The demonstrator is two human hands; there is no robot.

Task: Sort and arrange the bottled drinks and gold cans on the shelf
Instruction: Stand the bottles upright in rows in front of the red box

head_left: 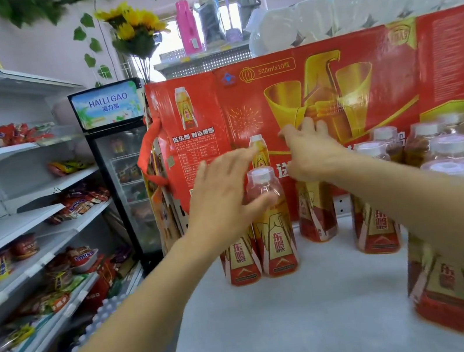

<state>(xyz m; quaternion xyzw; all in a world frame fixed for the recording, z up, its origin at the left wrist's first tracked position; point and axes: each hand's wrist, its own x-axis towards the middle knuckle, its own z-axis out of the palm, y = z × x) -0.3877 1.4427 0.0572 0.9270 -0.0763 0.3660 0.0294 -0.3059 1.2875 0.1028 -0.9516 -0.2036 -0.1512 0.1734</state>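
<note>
Several bottled drinks with white caps and red-and-gold labels stand on a white shelf top (309, 316). My left hand (222, 196) is spread, with its thumb against the neck of a front bottle (273, 230). It partly hides a second bottle (240, 260) just to the left. My right hand (311, 151) reaches further back, fingers extended over the cap of another bottle (316, 217). One more bottle (375, 225) stands to its right. A blurred bottle (440, 288) stands near my right forearm, and a tight group of bottles (449, 145) fills the right side. No gold cans are in view.
Large red drink cartons (331, 82) form a wall behind the bottles, with wrapped paper rolls (350, 8) on top. A drinks fridge (121, 163) stands at the left of them. White shelves with snacks (40, 269) run along the left aisle.
</note>
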